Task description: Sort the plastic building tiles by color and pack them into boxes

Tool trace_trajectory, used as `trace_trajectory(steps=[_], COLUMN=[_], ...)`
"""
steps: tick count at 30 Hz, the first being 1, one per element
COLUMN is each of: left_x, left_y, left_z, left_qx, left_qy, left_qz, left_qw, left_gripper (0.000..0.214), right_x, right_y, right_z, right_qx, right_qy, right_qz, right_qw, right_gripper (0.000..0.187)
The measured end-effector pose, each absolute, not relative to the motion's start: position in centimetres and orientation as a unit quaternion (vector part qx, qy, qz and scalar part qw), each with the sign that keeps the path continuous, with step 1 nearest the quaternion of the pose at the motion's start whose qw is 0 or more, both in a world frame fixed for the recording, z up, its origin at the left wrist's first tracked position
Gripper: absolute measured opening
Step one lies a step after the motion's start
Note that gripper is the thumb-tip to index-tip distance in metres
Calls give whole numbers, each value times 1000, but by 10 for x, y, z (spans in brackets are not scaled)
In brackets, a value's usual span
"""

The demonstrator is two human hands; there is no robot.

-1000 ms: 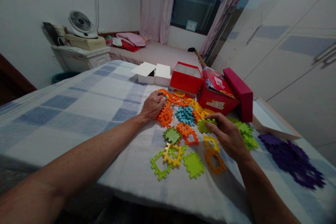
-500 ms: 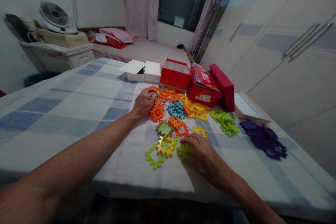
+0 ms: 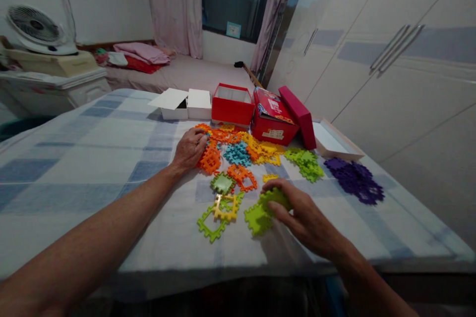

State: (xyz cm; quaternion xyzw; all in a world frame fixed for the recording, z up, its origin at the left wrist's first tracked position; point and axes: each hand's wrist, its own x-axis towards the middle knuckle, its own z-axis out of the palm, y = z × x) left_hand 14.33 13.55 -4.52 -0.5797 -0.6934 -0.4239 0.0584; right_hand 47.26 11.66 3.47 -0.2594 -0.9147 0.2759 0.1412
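My right hand (image 3: pixel 303 215) pinches a lime-green interlocking plastic piece (image 3: pixel 277 199) between thumb and fingers. A second green square (image 3: pixel 258 219) is just left of it, overlapping or joined; I cannot tell which. My left hand (image 3: pixel 190 148) is closed at the left edge of the orange pieces (image 3: pixel 210 157), its fingertips hidden among them and some blue. Between my hands are a dull green square (image 3: pixel 222 183), orange pieces (image 3: pixel 241 177), and a yellow frame (image 3: pixel 226 207) overlapping a green frame (image 3: pixel 211 225). A small yellow piece (image 3: pixel 269 177) sits beyond my right fingers.
Blue pieces (image 3: pixel 238 153), yellow pieces (image 3: pixel 269 151), green pieces (image 3: pixel 305 163) and purple pieces (image 3: pixel 355 181) lie in heaps. Behind them stand white boxes (image 3: pixel 200 104), an open red box (image 3: pixel 233 110), another red box (image 3: pixel 275 126) with a leaning lid (image 3: pixel 300 116), and a shallow white tray (image 3: pixel 336 141).
My right hand has shifted and turned, lifting a green piece so that two green squares show. The left hand stays by the orange pieces. The whole view has swung to the right.
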Motion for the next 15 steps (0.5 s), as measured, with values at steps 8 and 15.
trace_trajectory(steps=[8, 15], left_x=[145, 143], left_y=[136, 136], left_z=[-43, -44], left_qx=[-582, -587], left_qy=[-696, -696], left_qz=[-418, -410], left_qw=[55, 59], left_gripper=[39, 42], right_x=[474, 465], right_y=[106, 112], right_z=[24, 21], right_qx=[-219, -180], right_qy=[-956, -971], right_qz=[189, 150], right_qw=[35, 50], right_gripper=[28, 25])
